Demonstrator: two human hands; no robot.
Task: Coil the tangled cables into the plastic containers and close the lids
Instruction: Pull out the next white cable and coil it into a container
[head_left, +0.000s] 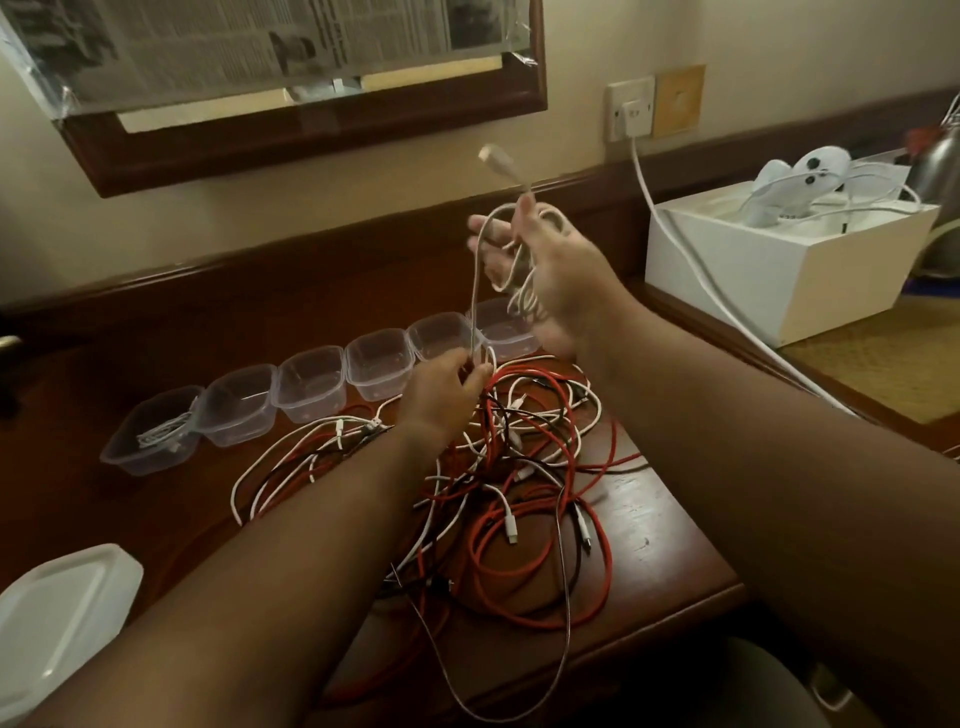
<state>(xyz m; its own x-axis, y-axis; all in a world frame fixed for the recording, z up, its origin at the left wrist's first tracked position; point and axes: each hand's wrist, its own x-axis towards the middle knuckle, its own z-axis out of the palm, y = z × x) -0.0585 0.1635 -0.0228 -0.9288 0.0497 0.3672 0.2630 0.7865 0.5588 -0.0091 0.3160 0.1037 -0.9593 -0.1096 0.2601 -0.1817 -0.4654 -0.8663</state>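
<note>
Wooden desk (649, 499); right hand (558, 280) grips white cable (474, 291) loops; left hand (447, 389) pinches its strand.

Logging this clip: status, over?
Right hand holds white cable coils; left hand pinches its strand. One container filled. Tangled pile remains.

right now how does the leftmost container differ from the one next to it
The leftmost container already holds a coiled white cable; the second container holds nothing. The leftmost sits nearer the camera, the second farther back along the row. Both are clear plastic, lidless, and rest on the wooden desk.
</note>
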